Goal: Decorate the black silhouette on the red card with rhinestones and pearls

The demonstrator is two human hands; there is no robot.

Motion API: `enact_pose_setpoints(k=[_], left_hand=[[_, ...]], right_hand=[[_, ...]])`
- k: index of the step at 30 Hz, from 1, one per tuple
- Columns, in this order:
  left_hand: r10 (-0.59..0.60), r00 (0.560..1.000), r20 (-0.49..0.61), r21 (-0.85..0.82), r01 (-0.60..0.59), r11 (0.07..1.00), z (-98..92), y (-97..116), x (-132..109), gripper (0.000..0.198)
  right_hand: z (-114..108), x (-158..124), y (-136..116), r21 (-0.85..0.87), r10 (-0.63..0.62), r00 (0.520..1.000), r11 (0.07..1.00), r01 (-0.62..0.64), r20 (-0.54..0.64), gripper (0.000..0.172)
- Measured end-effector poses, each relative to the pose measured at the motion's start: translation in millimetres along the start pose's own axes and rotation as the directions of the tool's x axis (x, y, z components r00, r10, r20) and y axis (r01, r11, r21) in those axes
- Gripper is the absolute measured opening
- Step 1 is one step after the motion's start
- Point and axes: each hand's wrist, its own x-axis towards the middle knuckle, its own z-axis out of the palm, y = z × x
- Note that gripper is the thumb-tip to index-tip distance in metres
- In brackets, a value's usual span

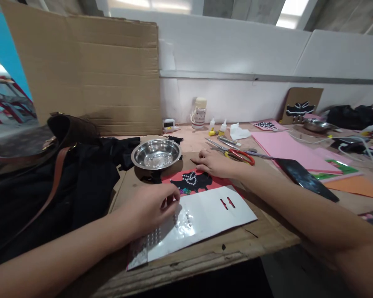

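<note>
My left hand (157,203) hovers over a white sheet of stick-on pearls (202,223), its thumb and fingers curled together. Whatever they pinch, if anything, is too small to make out. Rows of pearls show at the sheet's left end, under clear plastic. Behind that sheet, and partly covered by it, lies a red card with a black cut-out (202,181) bearing a pearl outline and small coloured beads. My right hand (214,162) rests at the card's far edge, fingers stretched out, near a small dark tip. A steel bowl (157,165) stands left of the card.
Red-handled scissors (244,157) lie beyond my right hand, near glue bottles (223,127). A black phone (304,179) and pink paper (292,151) are on the right. A dark bag (71,130) and black cloth (90,182) fill the left. A cardboard panel (115,74) stands behind.
</note>
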Motion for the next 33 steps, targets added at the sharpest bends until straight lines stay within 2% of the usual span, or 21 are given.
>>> enact_pose_setpoints(k=[6, 10, 12, 15, 17, 18, 19, 21, 24, 28, 33], left_hand=[[0.027, 0.999, 0.046, -0.141, -0.020, 0.990, 10.6, -6, -6, 0.019], [0.032, 0.999, 0.031, -0.168, -0.026, 0.985, 11.3, -9, -7, 0.018], [0.014, 1.000, 0.021, -0.187, -0.010, 0.982, 9.8, -10, -6, 0.017], [-0.014, 1.000, 0.012, -0.185, 0.015, 0.983, 7.0, -11, -4, 0.016], [-0.016, 1.000, -0.017, -0.162, 0.013, 0.987, 5.7, -12, -3, 0.016], [-0.011, 0.999, -0.031, -0.151, 0.006, 0.989, 5.5, -13, -2, 0.016], [-0.002, 0.999, -0.042, -0.142, -0.004, 0.990, 5.5, -14, -2, 0.016], [0.016, 0.998, -0.058, -0.144, -0.024, 0.989, 5.5, -15, -2, 0.018], [0.030, 0.998, -0.049, -0.146, -0.037, 0.989, 5.1, -15, -3, 0.021], [0.036, 0.999, -0.040, -0.142, -0.042, 0.989, 3.6, -12, -3, 0.021], [0.046, 0.998, -0.041, -0.132, -0.051, 0.990, 4.4, -11, -1, 0.023]], right_hand=[[-11, -6, -8, 0.016, -0.010, 1.000, 1.000, 0.010, -0.001, 0.045], [-9, -6, -11, -0.004, 0.022, 0.999, 1.000, -0.022, -0.045, 0.034], [-10, -9, -12, -0.006, 0.054, 0.995, 0.998, -0.055, -0.089, 0.026], [-18, -19, -24, 0.045, 0.113, 0.970, 0.993, -0.105, -0.217, 0.020], [-24, -28, -42, 0.176, 0.132, 0.927, 0.982, -0.073, -0.352, 0.017], [-27, -32, -53, 0.253, 0.121, 0.919, 0.967, -0.024, -0.375, 0.016], [-29, -36, -66, 0.303, 0.086, 0.926, 0.953, 0.032, -0.368, 0.017], [-29, -43, -90, 0.304, -0.060, 0.938, 0.937, 0.171, -0.342, 0.026], [-22, -49, -113, 0.309, -0.165, 0.924, 0.909, 0.278, -0.345, 0.019], [-10, -49, -117, 0.374, -0.125, 0.917, 0.886, 0.274, -0.378, 0.020], [-6, -44, -116, 0.518, -0.045, 0.948, 0.829, 0.211, -0.314, 0.006]])
